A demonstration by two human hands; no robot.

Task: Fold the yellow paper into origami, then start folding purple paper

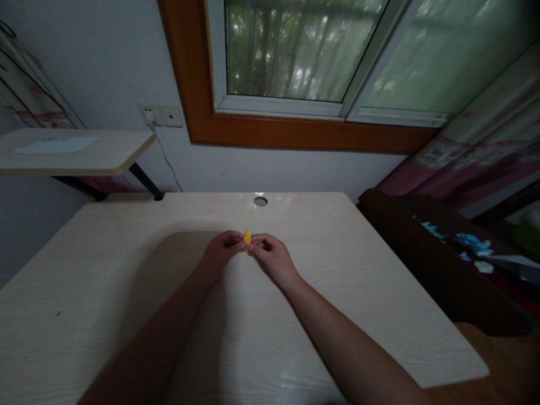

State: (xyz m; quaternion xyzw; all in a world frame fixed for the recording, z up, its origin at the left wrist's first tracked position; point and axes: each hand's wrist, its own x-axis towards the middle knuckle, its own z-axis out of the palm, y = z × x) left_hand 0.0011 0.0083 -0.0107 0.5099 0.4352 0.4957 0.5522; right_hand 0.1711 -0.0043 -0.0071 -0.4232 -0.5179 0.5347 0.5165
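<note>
A small yellow piece with a pointed top (pixel 247 235) stands upright between my two hands, over the far middle of the pale wooden desk (pixel 337 315). From the left, my left hand (pixel 223 251) pinches it between thumb and fingers. My right hand (pixel 272 254) grips the same piece from the right, its thumb tip close to the left one. The fingertips cover the piece's lower sides, and its exact kind is too small to make out.
A round cable hole (pixel 260 201) lies behind my hands near the desk's back edge. At the left, a raised shelf (pixel 109 157) carries a sheet of paper (pixel 57 145). Beyond are a wall socket (pixel 160 115) and a window. Dark wooden furniture (pixel 405 247) borders the desk at right.
</note>
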